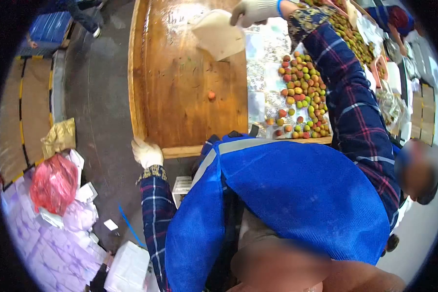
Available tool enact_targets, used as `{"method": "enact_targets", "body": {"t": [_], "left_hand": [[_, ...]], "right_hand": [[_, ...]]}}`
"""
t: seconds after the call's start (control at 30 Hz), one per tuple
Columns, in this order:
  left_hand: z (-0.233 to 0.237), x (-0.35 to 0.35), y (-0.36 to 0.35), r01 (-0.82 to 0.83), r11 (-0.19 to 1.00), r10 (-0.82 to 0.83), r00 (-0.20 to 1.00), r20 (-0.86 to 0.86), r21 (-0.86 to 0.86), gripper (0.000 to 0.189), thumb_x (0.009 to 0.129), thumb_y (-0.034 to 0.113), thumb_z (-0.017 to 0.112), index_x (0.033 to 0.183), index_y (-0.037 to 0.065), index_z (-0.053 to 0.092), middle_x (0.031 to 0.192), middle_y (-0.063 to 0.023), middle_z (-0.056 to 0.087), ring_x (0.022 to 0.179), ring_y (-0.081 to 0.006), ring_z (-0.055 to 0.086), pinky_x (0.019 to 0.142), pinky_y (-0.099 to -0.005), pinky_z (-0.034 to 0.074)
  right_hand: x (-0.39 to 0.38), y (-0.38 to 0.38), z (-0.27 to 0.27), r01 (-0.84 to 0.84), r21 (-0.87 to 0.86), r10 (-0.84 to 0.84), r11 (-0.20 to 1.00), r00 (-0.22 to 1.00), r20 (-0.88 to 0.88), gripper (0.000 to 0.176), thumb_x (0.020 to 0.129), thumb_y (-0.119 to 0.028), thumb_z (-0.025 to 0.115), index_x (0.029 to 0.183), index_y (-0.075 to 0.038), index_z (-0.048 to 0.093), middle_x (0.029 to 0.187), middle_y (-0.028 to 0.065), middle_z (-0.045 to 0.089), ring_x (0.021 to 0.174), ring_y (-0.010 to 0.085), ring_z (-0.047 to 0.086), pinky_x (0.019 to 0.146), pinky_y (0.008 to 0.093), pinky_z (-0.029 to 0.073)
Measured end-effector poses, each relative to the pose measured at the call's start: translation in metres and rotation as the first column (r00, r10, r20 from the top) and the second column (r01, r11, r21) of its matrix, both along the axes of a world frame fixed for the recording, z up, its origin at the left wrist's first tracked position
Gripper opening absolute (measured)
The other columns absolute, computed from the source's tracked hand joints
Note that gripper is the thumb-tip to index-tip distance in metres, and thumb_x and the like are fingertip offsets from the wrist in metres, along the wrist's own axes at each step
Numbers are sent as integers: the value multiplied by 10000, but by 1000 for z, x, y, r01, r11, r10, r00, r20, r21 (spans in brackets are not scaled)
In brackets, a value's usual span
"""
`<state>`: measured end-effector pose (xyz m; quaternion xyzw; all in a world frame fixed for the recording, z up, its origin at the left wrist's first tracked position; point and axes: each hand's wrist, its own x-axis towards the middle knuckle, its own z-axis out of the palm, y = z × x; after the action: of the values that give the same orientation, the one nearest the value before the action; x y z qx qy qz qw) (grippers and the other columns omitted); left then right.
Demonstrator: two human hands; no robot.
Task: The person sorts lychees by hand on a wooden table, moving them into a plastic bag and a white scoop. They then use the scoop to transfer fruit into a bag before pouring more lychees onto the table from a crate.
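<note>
My right hand (pixel 258 12), in a whitish glove, is at the far side of the wooden table (pixel 180 107). Its fingers are closed on the edge of a beige flat sheet (pixel 221 36), which looks like thin cardboard or cloth. The sheet hangs over the tabletop. My left hand (pixel 147 153), also gloved, grips the near left corner of the table's raised wooden rim. One reddish lychee (pixel 211 96) lies alone on the wood. To the right, many red and green lychees (pixel 304 87) are spread on a patterned paper covering (pixel 256 73), partly hidden by my right sleeve.
More lychees (pixel 348 36) lie farther right, near pink baskets (pixel 377 65). At the left are a red plastic bag (pixel 55 184), a gold bag (pixel 59 137) and a white foam box (pixel 127 267). Other people stand at the right, upper left and upper right.
</note>
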<state>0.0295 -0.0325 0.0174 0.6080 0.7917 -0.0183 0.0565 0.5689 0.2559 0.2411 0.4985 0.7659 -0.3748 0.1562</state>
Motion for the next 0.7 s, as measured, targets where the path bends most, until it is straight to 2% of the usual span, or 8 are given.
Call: {"method": "enact_targets", "body": {"t": [0.13, 0.2, 0.27, 0.33, 0.4, 0.47, 0.53, 0.7], "left_hand": [[7, 9, 0, 134, 988, -113, 961, -252, 71, 625, 868, 182, 765, 1434, 21, 553, 1436, -241, 591, 1277, -446, 609, 1077, -624, 493], [70, 60, 20, 279, 959, -282, 958, -43, -56, 569, 888, 221, 769, 1398, 46, 589, 1371, -216, 627, 1218, -430, 628, 1046, -589, 512], [27, 85, 30, 445, 891, -451, 843, 293, 91, 556, 905, 284, 759, 1396, 70, 610, 1328, -232, 656, 1180, -431, 656, 1018, -568, 528], [-46, 116, 18, 453, 855, -518, 768, 377, 252, 571, 909, 342, 746, 1404, 84, 626, 1277, -249, 681, 1131, -451, 678, 961, -557, 549], [-43, 149, 24, 515, 856, -428, 749, 505, -38, 468, 898, 365, 745, 1284, 107, 689, 1210, -227, 702, 1068, -451, 705, 903, -571, 567], [-28, 167, 24, 675, 703, -473, 680, 561, -225, 323, 882, 333, 759, 1133, 136, 712, 1120, -189, 705, 1001, -429, 726, 864, -559, 588], [-57, 169, 7, 758, 636, -621, 613, 489, -143, 190, 878, 242, 739, 1036, 142, 703, 1028, -192, 676, 953, -420, 734, 825, -549, 598], [-40, 194, 4, 662, 731, -391, 605, 694, -165, 306, 908, 229, 726, 1187, 105, 718, 1105, -215, 700, 1028, -440, 727, 906, -525, 591]], "right_hand": [[19, -9, 19, 153, -11, -153, 988, 987, 40, 438, 973, -271, 693, 1379, -121, 760, 882, 17, 734, 662, 128, 625, 613, 323, 514], [26, -23, 44, 276, -38, -267, 960, 951, 157, 488, 951, -314, 720, 1403, -135, 758, 864, 16, 735, 637, 118, 609, 577, 319, 507], [100, -16, -30, 373, 32, -373, 927, 928, -3, 453, 948, -190, 674, 1391, -136, 752, 645, 11, 620, 449, 95, 483, 428, 292, 409], [117, -42, -18, 406, 36, -408, 913, 912, 53, 419, 1004, -182, 664, 1410, -103, 729, 642, -27, 599, 433, 47, 431, 394, 251, 337], [159, -50, -44, 543, -146, -549, 827, 836, 1, 458, 998, -150, 670, 1446, -54, 690, 670, -44, 607, 435, 34, 443, 385, 241, 324], [190, -64, -67, 648, -240, -665, 723, 746, 13, 447, 986, -176, 708, 1426, -98, 708, 767, -30, 676, 460, 37, 450, 396, 242, 342], [184, -77, -69, 687, -222, -702, 692, 712, 14, 441, 987, -142, 697, 1426, -104, 708, 807, -34, 690, 471, 36, 456, 401, 238, 347], [137, -73, -85, 603, -241, -640, 760, 760, -117, 410, 993, -197, 711, 1397, -132, 735, 836, -46, 667, 532, 50, 462, 440, 254, 360]]}}
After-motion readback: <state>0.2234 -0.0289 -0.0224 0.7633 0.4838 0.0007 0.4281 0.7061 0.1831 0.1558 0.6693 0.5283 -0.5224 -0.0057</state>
